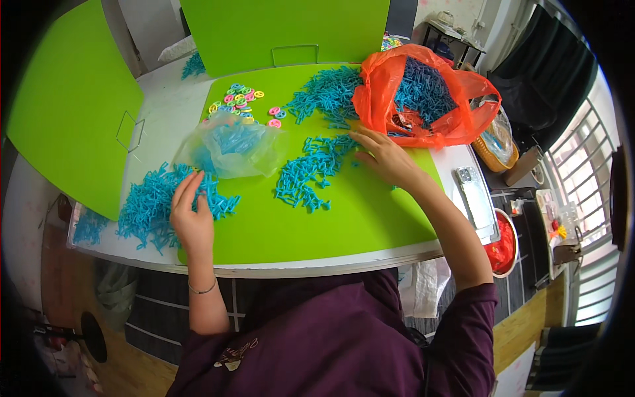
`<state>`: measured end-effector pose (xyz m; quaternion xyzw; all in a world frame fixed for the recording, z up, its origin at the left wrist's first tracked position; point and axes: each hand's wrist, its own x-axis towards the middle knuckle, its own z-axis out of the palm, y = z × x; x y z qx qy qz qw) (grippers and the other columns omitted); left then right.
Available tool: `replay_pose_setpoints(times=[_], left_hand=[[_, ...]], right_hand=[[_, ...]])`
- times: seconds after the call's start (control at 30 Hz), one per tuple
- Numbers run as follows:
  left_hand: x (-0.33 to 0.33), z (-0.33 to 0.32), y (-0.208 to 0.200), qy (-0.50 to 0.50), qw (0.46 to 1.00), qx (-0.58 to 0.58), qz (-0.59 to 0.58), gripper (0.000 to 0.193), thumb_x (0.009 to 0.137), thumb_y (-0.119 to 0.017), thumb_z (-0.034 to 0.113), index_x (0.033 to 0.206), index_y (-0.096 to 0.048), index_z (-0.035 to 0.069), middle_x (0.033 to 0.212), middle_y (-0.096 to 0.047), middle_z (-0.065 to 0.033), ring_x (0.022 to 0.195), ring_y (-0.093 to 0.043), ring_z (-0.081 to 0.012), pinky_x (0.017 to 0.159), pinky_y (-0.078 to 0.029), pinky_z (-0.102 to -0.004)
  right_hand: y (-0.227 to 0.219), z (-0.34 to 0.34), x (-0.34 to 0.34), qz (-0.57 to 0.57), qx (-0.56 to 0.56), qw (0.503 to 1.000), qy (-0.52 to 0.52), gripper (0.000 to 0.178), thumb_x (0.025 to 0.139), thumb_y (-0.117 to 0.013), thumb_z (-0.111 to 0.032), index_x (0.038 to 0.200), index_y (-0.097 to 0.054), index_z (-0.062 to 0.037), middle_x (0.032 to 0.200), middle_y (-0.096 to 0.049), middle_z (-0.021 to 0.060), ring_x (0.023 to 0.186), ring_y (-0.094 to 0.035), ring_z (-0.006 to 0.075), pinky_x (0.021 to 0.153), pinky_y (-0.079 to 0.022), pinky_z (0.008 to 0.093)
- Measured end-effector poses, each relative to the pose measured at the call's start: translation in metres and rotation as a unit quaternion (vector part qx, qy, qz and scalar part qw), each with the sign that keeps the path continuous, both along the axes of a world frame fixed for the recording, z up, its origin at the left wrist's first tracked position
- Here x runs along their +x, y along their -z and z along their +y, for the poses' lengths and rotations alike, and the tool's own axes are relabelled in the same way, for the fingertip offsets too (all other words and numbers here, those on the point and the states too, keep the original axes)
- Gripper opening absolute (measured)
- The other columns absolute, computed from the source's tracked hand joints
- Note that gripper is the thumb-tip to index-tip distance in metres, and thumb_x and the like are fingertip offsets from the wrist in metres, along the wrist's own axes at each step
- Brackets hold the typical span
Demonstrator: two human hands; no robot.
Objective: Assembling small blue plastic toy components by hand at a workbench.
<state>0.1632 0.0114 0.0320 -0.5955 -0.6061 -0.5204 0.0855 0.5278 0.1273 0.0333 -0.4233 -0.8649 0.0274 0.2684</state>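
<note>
While left hand [192,225] has bent fingers [186,190] over left blue pile [149,205], right hand [391,162] has loose ones at right edge of middle blue pile [301,175]; grasp, both: can't tell.

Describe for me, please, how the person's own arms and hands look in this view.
The left hand and right hand are ungloved. A thin, dark grey bracelet circles the left wrist; the right wrist shows no band. Both forearms are bare below the short, dark purple sleeves.
</note>
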Motion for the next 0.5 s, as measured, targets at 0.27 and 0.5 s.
replay_pose_setpoints(times=[0.27, 0.5], left_hand=[[0.005, -0.001, 0.001, -0.044, 0.985, -0.070, 0.152, 0.047, 0.069, -0.044, -0.014, 0.106, -0.064, 0.006, 0.119, -0.055, -0.0122, 0.118, -0.045, -0.0312, 0.100, -0.035, -0.0411], [0.051, -0.012, -0.012, 0.018, 0.981, -0.016, 0.193, 0.038, 0.072, -0.051, -0.006, 0.104, -0.065, 0.008, 0.124, -0.051, -0.0122, 0.123, -0.039, -0.0347, 0.105, -0.025, -0.0505]], right_hand=[[0.009, -0.037, -0.001, -0.063, -0.082, 0.995, 0.013, 0.048, 0.091, -0.047, -0.040, 0.130, -0.046, -0.0121, 0.139, -0.033, 0.0210, 0.131, -0.027, 0.0377, 0.106, -0.026, 0.0458], [-0.003, -0.117, 0.017, -0.151, -0.067, 0.986, 0.011, 0.050, 0.090, -0.046, -0.044, 0.129, -0.048, -0.0136, 0.143, -0.030, 0.0169, 0.135, -0.021, 0.0350, 0.108, -0.021, 0.0482]])
